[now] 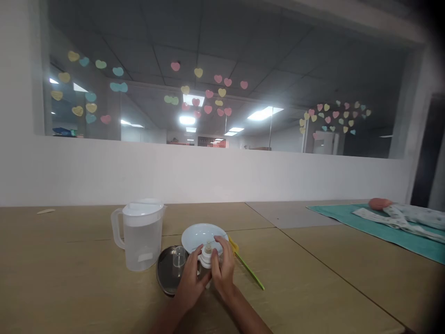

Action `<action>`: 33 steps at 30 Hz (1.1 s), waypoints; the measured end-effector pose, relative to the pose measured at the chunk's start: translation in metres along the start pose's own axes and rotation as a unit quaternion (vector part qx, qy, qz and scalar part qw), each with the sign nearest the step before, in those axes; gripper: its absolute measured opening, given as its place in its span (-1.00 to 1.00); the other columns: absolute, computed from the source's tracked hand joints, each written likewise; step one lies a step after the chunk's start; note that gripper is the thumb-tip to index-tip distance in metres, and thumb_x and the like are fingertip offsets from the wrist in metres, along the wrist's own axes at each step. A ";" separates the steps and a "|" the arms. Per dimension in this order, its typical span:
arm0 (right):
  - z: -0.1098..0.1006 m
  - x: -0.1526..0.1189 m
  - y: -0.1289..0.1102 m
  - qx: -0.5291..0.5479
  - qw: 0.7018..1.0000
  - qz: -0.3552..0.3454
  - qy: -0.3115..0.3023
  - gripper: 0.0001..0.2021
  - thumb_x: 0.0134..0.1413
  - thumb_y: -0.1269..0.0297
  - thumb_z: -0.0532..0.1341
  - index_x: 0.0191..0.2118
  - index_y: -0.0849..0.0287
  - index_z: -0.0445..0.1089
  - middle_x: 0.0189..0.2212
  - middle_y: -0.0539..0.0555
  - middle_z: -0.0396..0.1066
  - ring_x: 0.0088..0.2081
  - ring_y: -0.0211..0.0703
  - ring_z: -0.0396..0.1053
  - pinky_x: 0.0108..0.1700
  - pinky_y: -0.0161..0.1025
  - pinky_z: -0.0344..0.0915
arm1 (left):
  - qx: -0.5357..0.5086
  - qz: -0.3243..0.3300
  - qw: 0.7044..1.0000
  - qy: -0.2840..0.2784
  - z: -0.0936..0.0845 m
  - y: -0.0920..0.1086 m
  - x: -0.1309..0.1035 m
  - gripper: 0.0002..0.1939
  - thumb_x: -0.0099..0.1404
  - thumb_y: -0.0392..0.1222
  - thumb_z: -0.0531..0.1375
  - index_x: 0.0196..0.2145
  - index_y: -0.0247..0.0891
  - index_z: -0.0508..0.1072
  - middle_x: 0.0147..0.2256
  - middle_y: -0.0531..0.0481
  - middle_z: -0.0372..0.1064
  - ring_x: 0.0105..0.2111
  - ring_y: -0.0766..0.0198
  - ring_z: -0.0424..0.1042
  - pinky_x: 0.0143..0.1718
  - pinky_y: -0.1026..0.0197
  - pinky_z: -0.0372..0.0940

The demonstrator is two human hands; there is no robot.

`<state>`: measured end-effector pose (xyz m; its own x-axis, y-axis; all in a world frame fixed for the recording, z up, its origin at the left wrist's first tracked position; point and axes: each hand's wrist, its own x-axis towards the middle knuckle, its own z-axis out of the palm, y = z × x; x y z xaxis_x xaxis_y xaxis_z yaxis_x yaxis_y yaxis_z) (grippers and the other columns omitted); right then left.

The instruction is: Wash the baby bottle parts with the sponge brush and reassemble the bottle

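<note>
Both hands are at a baby bottle with a white collar (206,260) and a pale, see-through nipple (208,247) on top. My left hand (192,273) is wrapped round the bottle's left side, below the collar. From the right, the fingers of my right hand (224,266) close on the collar. Most of the bottle's body is hidden by the hands. Just left of them, a clear dome-shaped cap (179,257) stands in a dark metal tray (163,273). Behind the bottle sits a white bowl (200,230).
A translucent lidded pitcher (143,241) stands left of the tray. Right of my hands lies a utensil with a green handle (251,272) and a yellow end. At the far right, a doll-like figure in patterned cloth (413,215) rests on a teal mat (347,218).
</note>
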<state>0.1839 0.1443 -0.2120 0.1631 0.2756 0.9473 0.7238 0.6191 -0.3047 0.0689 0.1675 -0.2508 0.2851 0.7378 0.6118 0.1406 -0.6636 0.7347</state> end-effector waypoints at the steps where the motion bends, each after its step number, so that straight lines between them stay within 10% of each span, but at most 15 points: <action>1: 0.001 0.001 0.002 -0.004 0.999 0.029 -0.020 -0.69 0.16 0.35 -0.01 0.02 0.19 0.21 -0.12 0.19 0.34 -0.10 -0.08 0.31 -0.08 -0.08 0.27 | 0.002 -0.002 1.000 -0.002 0.000 0.001 0.000 -0.40 0.20 -0.09 0.12 0.15 -0.24 0.04 0.14 -0.18 0.07 0.15 0.11 0.07 0.15 0.01 0.03; 6: 0.004 0.001 0.008 -0.011 0.992 0.078 -0.096 -0.66 0.18 0.25 -0.01 0.04 0.17 0.26 -0.22 0.15 0.41 -0.19 -0.11 0.33 -0.15 -0.14 0.26 | 0.002 -0.003 1.000 -0.005 0.000 0.002 0.001 -0.38 0.18 -0.16 0.11 0.16 -0.24 0.01 0.16 -0.19 0.03 0.16 0.11 0.05 0.15 0.01 0.01; 20: 0.009 0.010 0.024 0.189 0.942 0.276 -0.009 -0.83 -0.14 0.38 0.03 -0.38 0.19 0.31 -0.54 0.00 0.34 -0.48 -0.18 0.32 -0.40 -0.27 0.25 | 0.006 -0.058 0.998 -0.008 -0.003 0.013 0.004 -0.21 0.10 -0.04 0.22 0.20 -0.29 -0.01 0.07 -0.20 0.16 0.07 0.05 0.13 0.12 0.05 -0.01; 33: 0.004 0.015 0.024 0.146 0.957 0.212 -0.133 -0.94 -0.22 0.36 0.00 -0.55 0.17 0.19 -0.56 -0.03 0.21 -0.46 -0.22 0.18 -0.42 -0.31 0.11 | -0.049 -0.072 0.996 -0.036 -0.004 0.014 0.004 -0.26 0.12 -0.13 0.21 0.20 -0.26 0.00 0.08 -0.19 0.15 0.06 0.09 0.16 0.04 0.12 0.10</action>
<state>0.2006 0.1664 -0.2058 0.1971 0.7009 0.6855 0.4060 0.5781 -0.7078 0.0679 0.1617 -0.2366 0.3370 0.8108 0.4786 0.0930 -0.5345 0.8400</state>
